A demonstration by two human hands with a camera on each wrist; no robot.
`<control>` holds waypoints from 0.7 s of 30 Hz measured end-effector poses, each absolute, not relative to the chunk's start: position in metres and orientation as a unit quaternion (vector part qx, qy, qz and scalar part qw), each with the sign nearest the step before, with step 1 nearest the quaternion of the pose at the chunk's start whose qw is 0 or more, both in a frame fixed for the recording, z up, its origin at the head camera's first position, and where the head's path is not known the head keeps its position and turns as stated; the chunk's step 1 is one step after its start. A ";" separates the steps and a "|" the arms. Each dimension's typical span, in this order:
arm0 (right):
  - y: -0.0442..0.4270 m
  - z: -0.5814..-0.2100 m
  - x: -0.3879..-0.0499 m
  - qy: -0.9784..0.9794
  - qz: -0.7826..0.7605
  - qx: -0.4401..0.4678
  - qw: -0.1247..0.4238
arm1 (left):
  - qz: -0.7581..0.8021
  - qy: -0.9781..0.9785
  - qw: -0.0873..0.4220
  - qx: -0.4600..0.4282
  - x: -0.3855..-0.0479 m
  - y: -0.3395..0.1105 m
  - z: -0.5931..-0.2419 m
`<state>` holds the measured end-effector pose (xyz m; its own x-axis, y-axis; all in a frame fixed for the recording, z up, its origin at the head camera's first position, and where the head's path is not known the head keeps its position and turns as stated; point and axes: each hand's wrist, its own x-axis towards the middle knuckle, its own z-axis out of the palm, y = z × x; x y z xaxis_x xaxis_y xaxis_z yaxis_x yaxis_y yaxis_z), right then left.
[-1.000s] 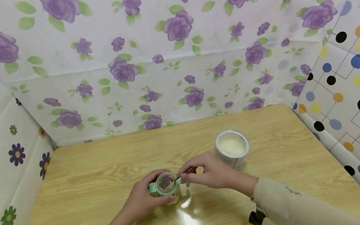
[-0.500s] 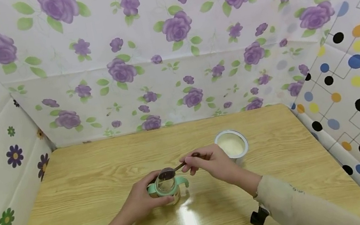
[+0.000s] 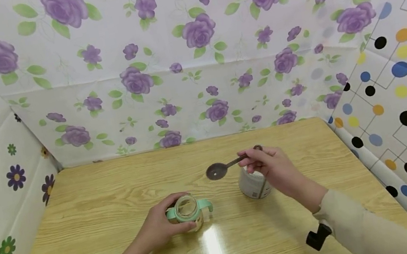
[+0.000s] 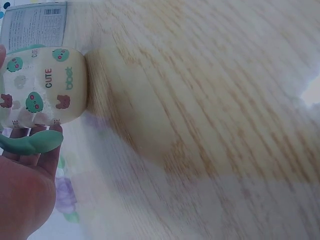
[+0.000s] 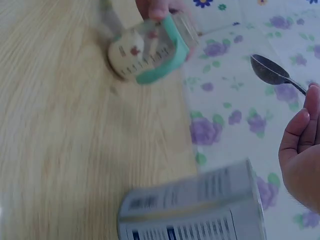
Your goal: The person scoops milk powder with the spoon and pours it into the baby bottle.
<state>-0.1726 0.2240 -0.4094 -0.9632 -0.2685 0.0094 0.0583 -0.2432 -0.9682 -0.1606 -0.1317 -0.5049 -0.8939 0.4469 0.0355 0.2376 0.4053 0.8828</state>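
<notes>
My left hand (image 3: 163,220) holds a clear baby bottle (image 3: 189,217) with a green collar and two green handles, upright on the table. Its mouth is uncapped. Printed animals and "CUTE" show on the bottle (image 4: 45,85) in the left wrist view. Between thumb and fingers, my right hand (image 3: 276,171) pinches a dark spoon (image 3: 217,171) by its handle; the bowl points left, with a small white speck visible in it. Below that hand stands a pale can (image 3: 254,185), its mouth mostly hidden by the hand. The right wrist view shows the can (image 5: 195,205) side-on.
A wooden table (image 3: 115,183) bears the bottle and the can. Behind it hangs a cloth (image 3: 183,103) with purple roses. Patterned cloths also flank it, flowered on the left and dotted on the right (image 3: 397,111). Light glares on the table's front middle.
My right hand has lifted the spoon out of the bottle's mouth and carried it right and away from me, over the can. My left hand keeps its hold on the bottle.
</notes>
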 end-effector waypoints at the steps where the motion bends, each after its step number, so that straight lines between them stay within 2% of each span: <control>1: 0.231 -0.408 -0.173 0.604 -0.787 -0.082 0.098 | 0.505 0.832 0.104 0.206 -0.161 -0.132 -0.505; 13: 0.313 -0.407 -0.176 0.610 -0.789 -0.072 0.031 | 0.500 0.830 0.110 0.221 -0.162 -0.133 -0.504; 21: 0.341 -0.420 -0.178 0.631 -0.774 -0.051 0.011 | 0.494 0.832 0.113 0.227 -0.164 -0.134 -0.499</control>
<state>-0.1780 0.3407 -0.4198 -0.9945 -0.0814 0.0651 -0.0474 -0.2033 -0.9780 -0.1638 -0.1342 -0.4995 -0.8711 0.4897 0.0359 0.2662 0.4096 0.8725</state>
